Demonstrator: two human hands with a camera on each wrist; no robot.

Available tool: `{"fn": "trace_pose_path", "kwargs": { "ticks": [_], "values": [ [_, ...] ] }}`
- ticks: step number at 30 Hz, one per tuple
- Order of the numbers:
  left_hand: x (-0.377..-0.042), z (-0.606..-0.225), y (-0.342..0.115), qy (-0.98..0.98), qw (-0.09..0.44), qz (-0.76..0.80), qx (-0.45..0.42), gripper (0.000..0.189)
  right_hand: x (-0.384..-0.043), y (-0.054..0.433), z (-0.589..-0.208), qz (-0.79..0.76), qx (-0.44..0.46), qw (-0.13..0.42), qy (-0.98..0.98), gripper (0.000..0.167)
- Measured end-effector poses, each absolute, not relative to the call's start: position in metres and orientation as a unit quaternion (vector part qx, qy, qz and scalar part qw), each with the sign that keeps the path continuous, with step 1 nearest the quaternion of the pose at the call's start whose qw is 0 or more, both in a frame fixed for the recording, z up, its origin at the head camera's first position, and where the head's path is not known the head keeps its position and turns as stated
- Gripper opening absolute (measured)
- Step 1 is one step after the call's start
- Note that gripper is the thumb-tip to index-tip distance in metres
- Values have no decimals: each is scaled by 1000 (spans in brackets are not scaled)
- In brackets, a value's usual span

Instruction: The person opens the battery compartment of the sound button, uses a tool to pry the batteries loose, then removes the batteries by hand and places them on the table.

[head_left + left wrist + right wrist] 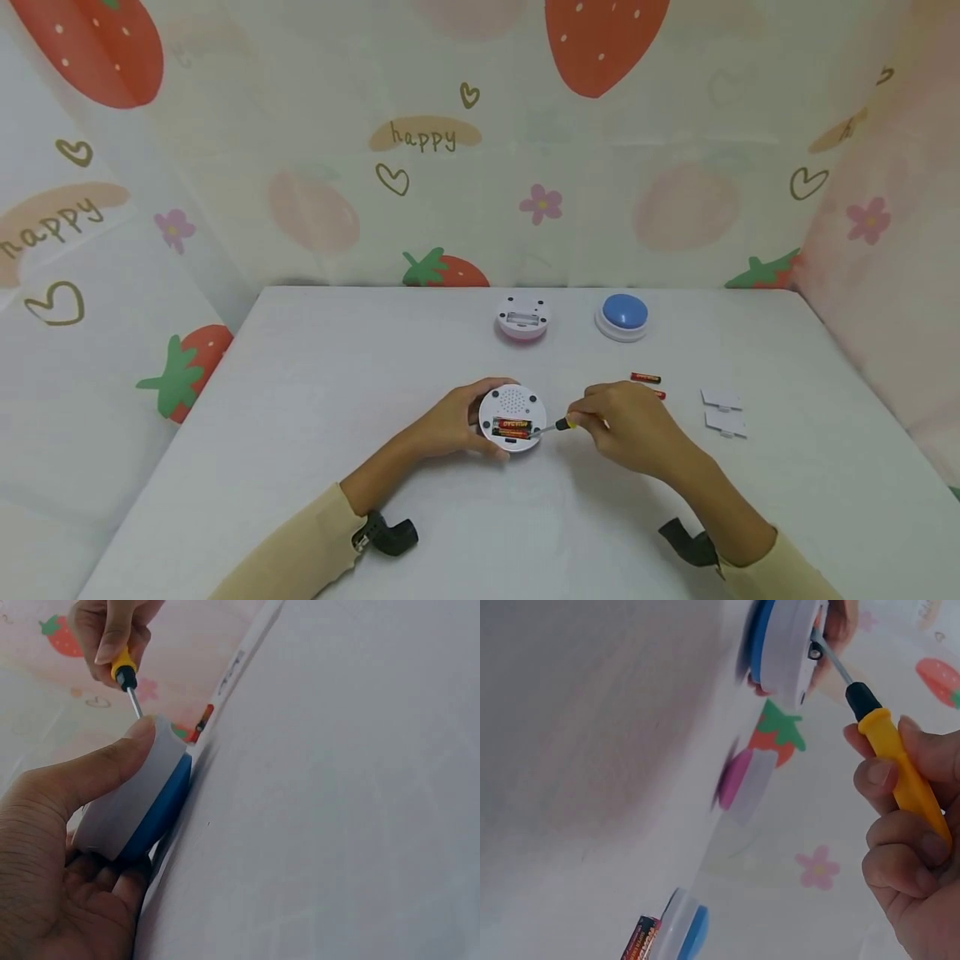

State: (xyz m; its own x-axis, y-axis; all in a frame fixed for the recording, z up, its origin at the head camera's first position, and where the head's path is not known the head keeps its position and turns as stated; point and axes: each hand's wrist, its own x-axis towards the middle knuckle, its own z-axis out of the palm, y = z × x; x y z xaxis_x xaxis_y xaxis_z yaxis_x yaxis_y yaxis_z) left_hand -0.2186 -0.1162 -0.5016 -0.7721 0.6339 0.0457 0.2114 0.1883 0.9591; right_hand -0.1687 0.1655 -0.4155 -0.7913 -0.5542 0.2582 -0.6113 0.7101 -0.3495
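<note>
My left hand grips a round white push-button by its sides, thumb along the near edge. Its underside faces up, and its blue dome is turned toward the table in the left wrist view. Two red-and-black batteries lie side by side in its open compartment. In my right hand is a screwdriver with a yellow and black handle, fingers wrapped round it. Its metal tip is at the right end of the batteries.
Behind, another button lies upside down with a bare battery compartment. A blue-topped button stands upright to its right. Loose batteries lie past my right hand, and two white battery covers rest further right on the white table.
</note>
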Motion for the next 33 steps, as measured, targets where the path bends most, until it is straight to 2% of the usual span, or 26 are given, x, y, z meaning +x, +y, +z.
{"fn": "trace_pose_path", "kwargs": {
  "ticks": [11,23,27,33],
  "values": [
    [-217,-498,-116,761,183,560,273,98,-168,168,-414,229,276,16,-933,9],
    [-216,-499,-116,756,186,568,268,99,-174,172,-414,276,213,-71,-935,17],
    [-216,-499,-116,755,188,567,271,99,-173,173,-414,264,220,-58,-937,15],
    [-217,-499,-117,758,186,563,274,98,-167,170,-410,196,275,11,-941,11]
  ]
}}
